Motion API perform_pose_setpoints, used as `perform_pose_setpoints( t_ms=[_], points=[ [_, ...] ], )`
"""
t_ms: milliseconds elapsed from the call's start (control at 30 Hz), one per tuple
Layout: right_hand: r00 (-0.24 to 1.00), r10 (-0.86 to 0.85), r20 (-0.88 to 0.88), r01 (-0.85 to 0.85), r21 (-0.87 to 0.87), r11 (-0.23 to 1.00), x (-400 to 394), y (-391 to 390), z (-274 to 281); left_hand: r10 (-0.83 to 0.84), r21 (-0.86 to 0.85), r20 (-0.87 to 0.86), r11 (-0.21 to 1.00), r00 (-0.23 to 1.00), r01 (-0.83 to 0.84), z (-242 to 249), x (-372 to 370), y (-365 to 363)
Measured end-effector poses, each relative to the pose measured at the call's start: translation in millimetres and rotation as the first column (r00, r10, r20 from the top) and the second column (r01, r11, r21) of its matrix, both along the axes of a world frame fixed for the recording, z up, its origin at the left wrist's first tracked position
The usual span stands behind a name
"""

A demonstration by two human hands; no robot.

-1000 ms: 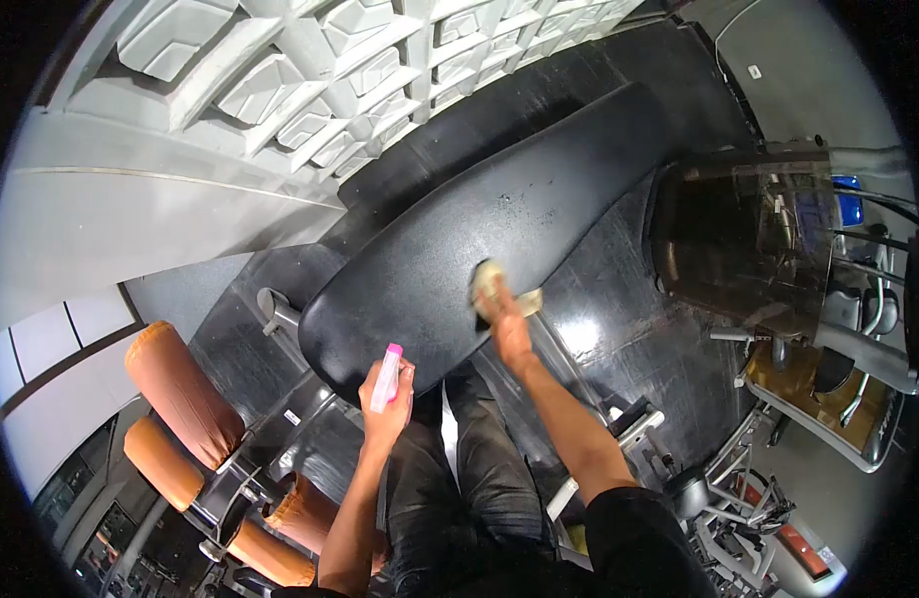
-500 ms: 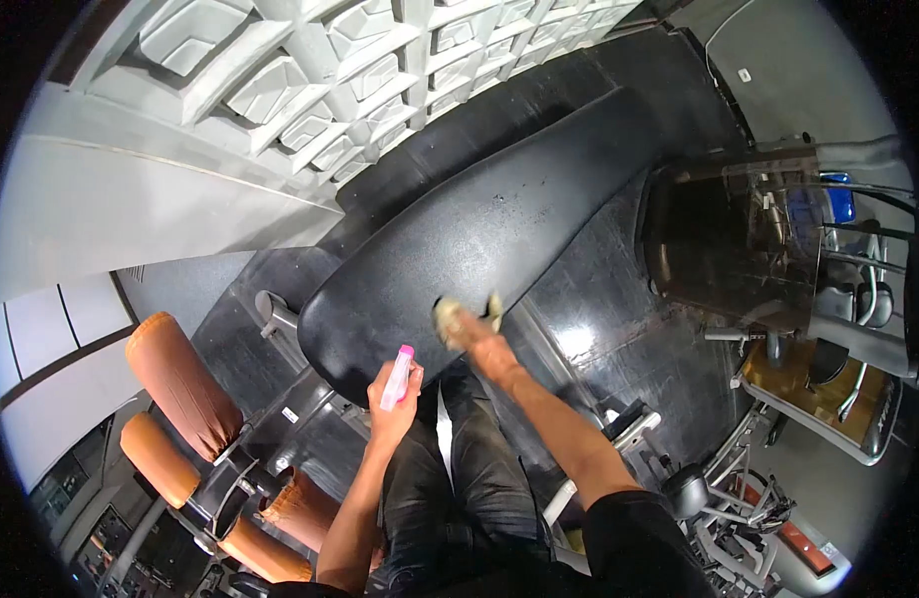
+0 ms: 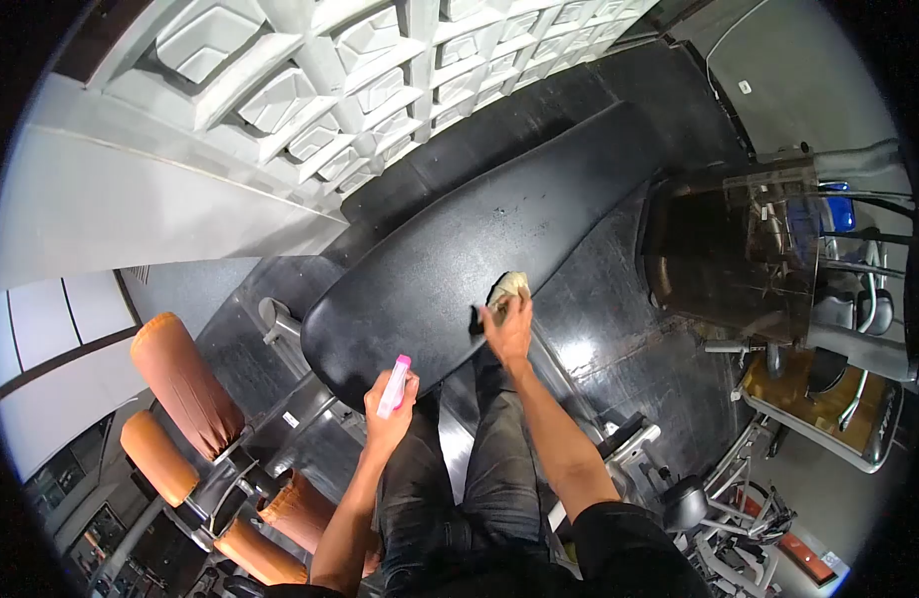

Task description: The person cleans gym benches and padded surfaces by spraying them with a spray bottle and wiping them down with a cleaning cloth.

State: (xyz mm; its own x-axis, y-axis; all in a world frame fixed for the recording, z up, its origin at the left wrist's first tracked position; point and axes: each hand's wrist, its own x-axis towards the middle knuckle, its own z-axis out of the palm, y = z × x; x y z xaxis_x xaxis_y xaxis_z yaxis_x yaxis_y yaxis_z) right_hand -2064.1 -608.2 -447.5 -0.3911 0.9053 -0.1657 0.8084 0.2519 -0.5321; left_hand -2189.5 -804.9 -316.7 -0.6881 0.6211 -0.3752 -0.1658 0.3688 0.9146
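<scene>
Head view: right hand (image 3: 509, 329) presses its fingers flat onto a pale cloth (image 3: 506, 287) at the black bench pad's (image 3: 459, 249) right edge; left hand (image 3: 388, 414), nearer, grips a pink-capped spray bottle (image 3: 394, 386)

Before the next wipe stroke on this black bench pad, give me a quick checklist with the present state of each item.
1. Cloth under the right hand: ok, pressed flat on the bench pad.
2. Cloth position: ok, near the pad's right edge, partly over it.
3. Spray bottle gripped in the left hand: ok, pink cap up.
4. Bottle off the pad: ok, held in front of its near end.
5. Liquid left in the bottle: cannot tell.
6. Pad surface wiped clean: cannot tell, a few light specks show farther up.
</scene>
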Motion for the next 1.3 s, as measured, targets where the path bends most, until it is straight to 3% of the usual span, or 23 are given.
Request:
perform_pose_setpoints(
  t_ms=[100,167,233,300,333,400,433,500,567,600,633,700,733,800,900,1000,1033,1067,1100,1167,1200,1267,1300],
  points=[
    [0.991,-0.114,-0.068,0.117,0.035,0.993,-3,21,-19,0.007,-0.006,0.042,1.000,0.999,-0.007,-4,-2,7],
    [0.960,-0.266,-0.084,0.271,0.045,0.962,-8,27,-26,0.018,-0.008,-0.045,1.000,0.999,-0.018,-12,-1,15],
    [0.999,-0.031,-0.013,0.031,0.039,0.999,-8,22,-25,0.030,-0.020,-0.035,0.999,0.999,-0.031,-18,3,26],
    [0.898,0.439,-0.003,-0.439,-0.002,0.898,10,32,-20,0.020,-0.032,-0.033,0.999,0.999,-0.021,-20,3,38],
    [0.902,0.431,-0.006,-0.431,-0.006,0.902,21,51,-21,-0.021,-0.061,-0.064,0.998,0.998,0.017,-21,5,46],
    [0.752,0.636,0.175,-0.597,-0.229,0.769,42,106,-30,-0.097,-0.096,-0.148,0.992,0.984,0.084,-22,9,63],
    [0.863,0.477,0.165,-0.467,-0.099,0.879,47,128,-34,-0.102,-0.107,-0.146,0.991,0.984,0.087,-22,10,71],
    [0.984,-0.016,0.177,0.026,-0.057,0.998,38,153,-25,-0.164,-0.139,-0.076,0.978,0.984,0.152,-23,13,90],
    [0.968,0.182,0.172,-0.167,-0.099,0.981,42,141,-24,-0.147,-0.076,-0.057,0.987,0.988,0.142,-32,16,106],
    [0.885,0.422,0.195,-0.397,-0.153,0.905,49,128,-32,-0.195,-0.077,-0.092,0.979,0.977,0.188,-33,15,116],
    [0.886,0.421,0.195,-0.396,-0.154,0.905,50,130,-27,-0.237,-0.080,-0.128,0.970,0.963,0.229,-32,14,127],
    [0.586,0.803,0.108,-0.784,-0.174,0.596,53,137,-19,-0.271,-0.074,-0.152,0.962,0.951,0.262,-28,11,145],
    [0.588,0.802,0.104,-0.783,-0.175,0.597,55,148,-23,-0.305,-0.067,-0.178,0.952,0.936,0.297,-26,10,152],
    [0.698,0.660,0.276,-0.650,-0.140,0.747,62,182,-35,-0.328,-0.089,-0.171,0.944,0.929,0.318,-26,8,158],
    [0.947,0.224,0.230,-0.235,0.018,0.972,61,223,-39,-0.348,-0.111,-0.161,0.936,0.923,0.334,-22,4,166],
    [0.976,0.125,0.180,-0.127,0.000,0.992,51,219,-27,-0.351,-0.108,-0.187,0.936,0.917,0.336,-19,2,170],
    [0.984,0.157,0.081,-0.155,-0.027,0.988,49,204,-23,-0.349,-0.095,-0.217,0.937,0.911,0.336,-20,2,172],
    [0.942,0.321,0.098,-0.313,-0.087,0.946,51,187,-33,-0.347,-0.094,-0.219,0.938,0.912,0.335,-20,4,173],
    [0.843,0.538,0.028,-0.502,-0.319,0.804,40,179,-31,-0.330,-0.093,-0.210,0.944,0.920,0.317,-19,6,174],
    [0.467,0.884,0.018,-0.877,-0.117,0.466,46,174,-18,-0.313,-0.100,-0.201,0.949,0.928,0.298,-19,8,172],
    [0.462,0.887,0.011,-0.880,-0.121,0.460,39,189,-4,-0.321,-0.094,-0.159,0.946,0.933,0.310,-14,9,172],
    [0.771,0.633,0.072,-0.538,-0.458,0.707,18,232,6,-0.324,-0.079,-0.140,0.946,0.936,0.316,-14,14,171],
    [0.768,0.636,0.075,-0.540,-0.459,0.706,17,236,-2,-0.320,-0.076,-0.137,0.947,0.937,0.312,-15,15,171]
  ],
)
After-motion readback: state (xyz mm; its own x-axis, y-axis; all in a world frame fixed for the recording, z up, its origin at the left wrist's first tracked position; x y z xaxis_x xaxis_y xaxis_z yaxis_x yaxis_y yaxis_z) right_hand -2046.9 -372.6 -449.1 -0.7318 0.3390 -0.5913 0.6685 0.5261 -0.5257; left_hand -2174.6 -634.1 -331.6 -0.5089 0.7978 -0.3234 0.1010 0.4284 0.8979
